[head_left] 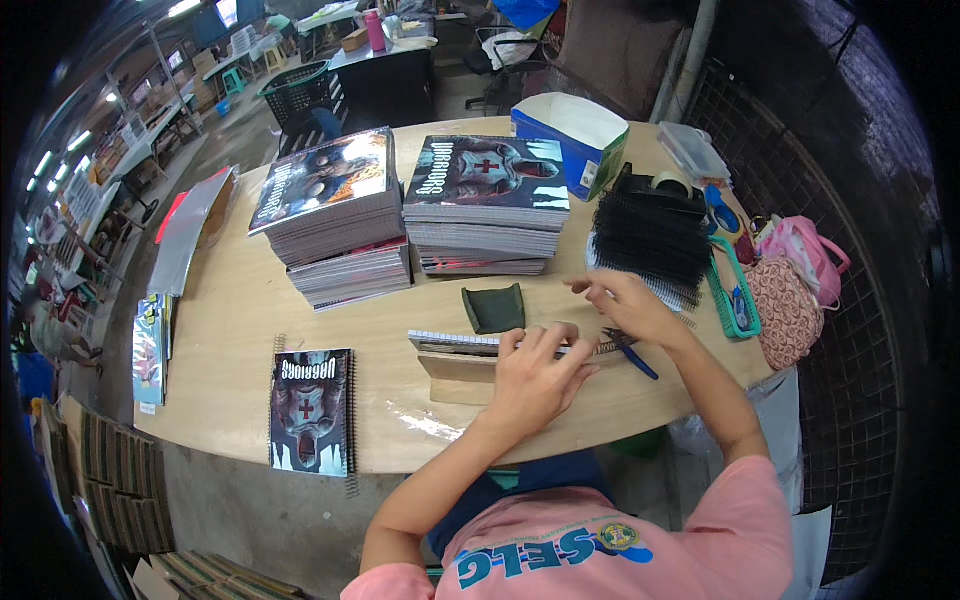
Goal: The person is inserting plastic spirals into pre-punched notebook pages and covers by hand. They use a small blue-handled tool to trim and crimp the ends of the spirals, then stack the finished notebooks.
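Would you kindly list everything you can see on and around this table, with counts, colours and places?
Table: one, pale wood, oval, centre.
Notebook stacks: two, dark illustrated covers, far side of table.
Single notebook: one, dark cover, near left edge.
Open notebook: one, white pages, on a wooden stand under the hands.
Cloth: one, dark green, table middle.
Spiral bindings: a pile, black, right.
Pliers: one, blue handles, beside right hand.
Box: one, blue and white, far right.
Basket: one, teal, right edge.
Bags: two, pink, far right.
Left hand: on the open notebook.
Right hand: by the bindings.
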A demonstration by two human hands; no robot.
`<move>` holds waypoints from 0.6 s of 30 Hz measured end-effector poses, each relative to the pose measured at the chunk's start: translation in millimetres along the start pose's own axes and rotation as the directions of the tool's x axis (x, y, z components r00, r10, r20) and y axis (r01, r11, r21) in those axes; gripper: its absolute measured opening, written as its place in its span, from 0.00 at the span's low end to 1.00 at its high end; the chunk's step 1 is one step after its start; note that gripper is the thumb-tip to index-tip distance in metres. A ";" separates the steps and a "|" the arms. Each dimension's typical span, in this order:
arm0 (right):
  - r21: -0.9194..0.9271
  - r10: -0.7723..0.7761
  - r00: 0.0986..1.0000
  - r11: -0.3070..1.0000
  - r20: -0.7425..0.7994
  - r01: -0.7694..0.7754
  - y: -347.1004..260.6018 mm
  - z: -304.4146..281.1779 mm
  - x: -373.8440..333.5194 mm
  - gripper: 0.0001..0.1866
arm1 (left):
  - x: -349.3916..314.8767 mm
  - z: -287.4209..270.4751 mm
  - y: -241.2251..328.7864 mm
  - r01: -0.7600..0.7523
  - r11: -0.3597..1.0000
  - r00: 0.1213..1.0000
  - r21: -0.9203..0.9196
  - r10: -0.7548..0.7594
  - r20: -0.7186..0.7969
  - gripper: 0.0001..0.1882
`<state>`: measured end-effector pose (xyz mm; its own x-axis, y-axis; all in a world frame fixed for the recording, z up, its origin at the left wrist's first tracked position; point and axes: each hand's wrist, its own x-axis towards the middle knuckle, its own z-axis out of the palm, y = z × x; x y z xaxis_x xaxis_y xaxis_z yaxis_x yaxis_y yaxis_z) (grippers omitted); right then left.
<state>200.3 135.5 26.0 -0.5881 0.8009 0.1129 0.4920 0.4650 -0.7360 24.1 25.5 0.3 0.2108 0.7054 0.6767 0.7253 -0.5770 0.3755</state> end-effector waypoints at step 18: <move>0.018 -0.020 0.956 1.000 0.292 0.015 3.4 -30.2 17.3 0.28 | -13.3 -14.9 -11.0 0.045 0.992 0.998 0.114 -0.040 -0.046 0.10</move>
<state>211.1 162.3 45.6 -0.7596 0.6464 -0.0722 0.4712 0.4704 -0.7461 3.5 16.4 -3.4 0.1513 0.7080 0.6898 0.8043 -0.4939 0.3305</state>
